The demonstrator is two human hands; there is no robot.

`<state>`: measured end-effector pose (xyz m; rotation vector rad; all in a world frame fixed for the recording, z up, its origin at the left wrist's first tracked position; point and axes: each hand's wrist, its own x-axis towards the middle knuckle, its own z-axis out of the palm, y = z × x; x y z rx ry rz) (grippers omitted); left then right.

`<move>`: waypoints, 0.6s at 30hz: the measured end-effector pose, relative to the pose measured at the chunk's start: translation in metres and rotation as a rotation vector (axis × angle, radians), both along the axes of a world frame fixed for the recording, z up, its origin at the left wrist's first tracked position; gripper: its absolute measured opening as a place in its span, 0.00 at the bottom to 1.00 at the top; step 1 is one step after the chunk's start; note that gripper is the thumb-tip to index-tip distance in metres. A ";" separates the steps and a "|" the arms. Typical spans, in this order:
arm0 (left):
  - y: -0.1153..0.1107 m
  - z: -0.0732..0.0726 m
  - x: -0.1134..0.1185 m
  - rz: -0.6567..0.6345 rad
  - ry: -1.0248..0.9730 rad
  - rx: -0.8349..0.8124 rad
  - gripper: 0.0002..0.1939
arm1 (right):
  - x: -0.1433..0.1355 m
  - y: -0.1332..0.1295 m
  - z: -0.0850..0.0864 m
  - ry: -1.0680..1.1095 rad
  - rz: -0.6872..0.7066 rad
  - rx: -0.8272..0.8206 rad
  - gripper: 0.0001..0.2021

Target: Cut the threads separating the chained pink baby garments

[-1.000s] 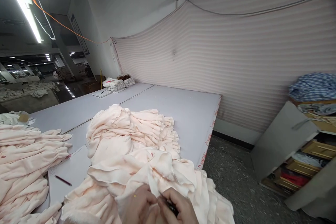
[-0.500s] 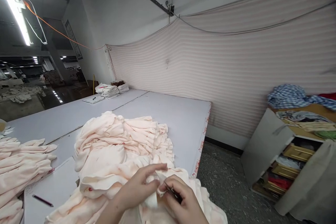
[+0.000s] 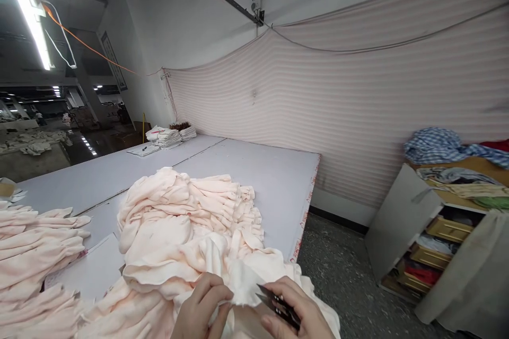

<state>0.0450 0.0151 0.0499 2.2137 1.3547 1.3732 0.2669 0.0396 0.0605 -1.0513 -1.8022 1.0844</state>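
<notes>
At six o'clock in the view, the left hand (image 3: 204,304) has its grip closed to a pinch on the edge of a pale pink garment (image 3: 243,283), spread before both hands on the heap. The right hand (image 3: 304,310) wraps its grip around dark thread snips (image 3: 281,308), blades parted, tips towards ten o'clock and near that edge. From the hands, the ruffled pink heap (image 3: 159,235) runs up the counter (image 3: 274,169) towards ten o'clock; a second pink pile (image 3: 35,254) lies at nine.
</notes>
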 end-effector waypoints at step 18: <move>-0.010 0.001 0.001 0.037 -0.085 -0.026 0.06 | -0.021 0.000 0.014 -0.126 0.091 0.015 0.10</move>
